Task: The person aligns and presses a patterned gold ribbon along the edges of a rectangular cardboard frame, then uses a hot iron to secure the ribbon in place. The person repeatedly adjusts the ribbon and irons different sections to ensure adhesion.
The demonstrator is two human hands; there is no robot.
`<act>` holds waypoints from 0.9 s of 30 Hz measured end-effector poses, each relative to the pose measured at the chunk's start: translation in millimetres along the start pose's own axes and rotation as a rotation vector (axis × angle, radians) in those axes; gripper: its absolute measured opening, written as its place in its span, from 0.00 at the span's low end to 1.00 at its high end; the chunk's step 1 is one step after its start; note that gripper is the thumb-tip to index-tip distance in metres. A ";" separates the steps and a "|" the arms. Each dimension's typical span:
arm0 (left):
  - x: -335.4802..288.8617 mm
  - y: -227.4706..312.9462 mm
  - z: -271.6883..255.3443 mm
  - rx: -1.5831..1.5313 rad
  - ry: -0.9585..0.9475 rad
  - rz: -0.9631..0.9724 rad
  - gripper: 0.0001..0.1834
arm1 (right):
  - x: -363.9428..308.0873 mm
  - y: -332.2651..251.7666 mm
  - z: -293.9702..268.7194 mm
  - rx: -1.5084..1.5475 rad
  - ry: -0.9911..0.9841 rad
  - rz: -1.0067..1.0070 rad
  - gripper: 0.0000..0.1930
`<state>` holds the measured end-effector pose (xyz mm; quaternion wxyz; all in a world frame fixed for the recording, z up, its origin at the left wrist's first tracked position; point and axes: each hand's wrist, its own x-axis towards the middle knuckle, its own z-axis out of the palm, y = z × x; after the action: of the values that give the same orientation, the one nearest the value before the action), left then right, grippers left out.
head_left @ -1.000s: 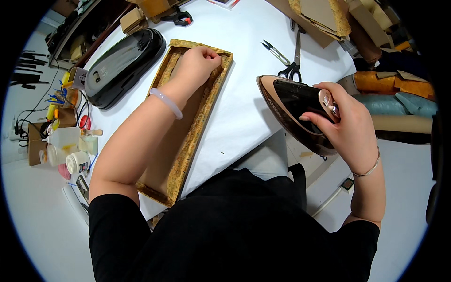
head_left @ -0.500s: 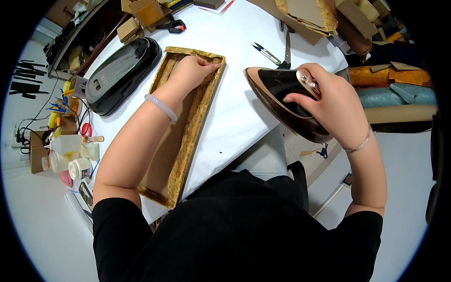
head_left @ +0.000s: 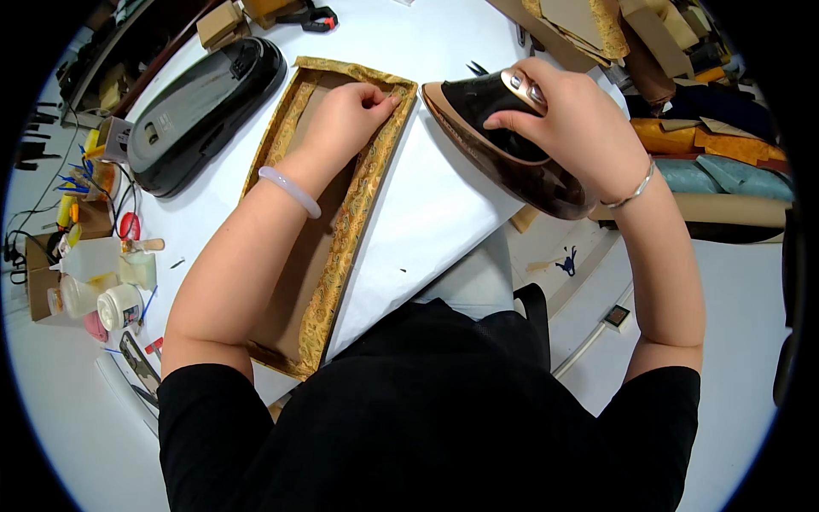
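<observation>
A long shallow box (head_left: pixel 341 256), covered in gold patterned fabric with a plain brown floor inside, lies slanted on the white table. My left hand (head_left: pixel 350 119) reaches into its far end, thumb and fingertips closed on the fabric by the far right corner; exactly how much they pinch is hidden. In my right hand (head_left: pixel 576 115) is a black and bronze iron (head_left: pixel 512 175), gripped by its handle. Its pointed tip sits just right of that corner, tilted, with its soleplate hidden from me.
A black oval iron stand (head_left: pixel 205 115) lies left of the box. Beyond it is a clamp (head_left: pixel 316 19). Jars (head_left: pixel 119 305) and a brush crowd the left edge. Dark blades (head_left: pixel 476 68) show behind the iron. Rolled and folded fabrics (head_left: pixel 725 175) are stacked at the right.
My right hand has brought the iron left, closer to the box's far right corner. My left hand stays at that corner, its fingers slightly shifted. The whole view has moved a little.
</observation>
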<state>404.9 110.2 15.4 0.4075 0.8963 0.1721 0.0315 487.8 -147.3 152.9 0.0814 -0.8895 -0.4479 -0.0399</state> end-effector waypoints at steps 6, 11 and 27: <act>-0.3 -5.9 -0.5 -0.031 -0.014 0.002 0.22 | 20.6 -7.2 6.9 -0.073 -0.020 0.001 0.26; -0.9 -5.8 -1.8 -0.060 -0.023 -0.015 0.22 | 24.8 -15.9 4.4 -0.139 -0.084 0.010 0.30; -9.8 -1.6 -33.9 -0.289 -0.283 -0.319 0.25 | 40.7 -22.8 17.0 -0.116 -0.062 0.001 0.30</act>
<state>388.7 132.3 37.7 0.5511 0.7858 0.2461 -0.1346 493.7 -98.6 144.5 0.0159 -0.8936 -0.4469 -0.0383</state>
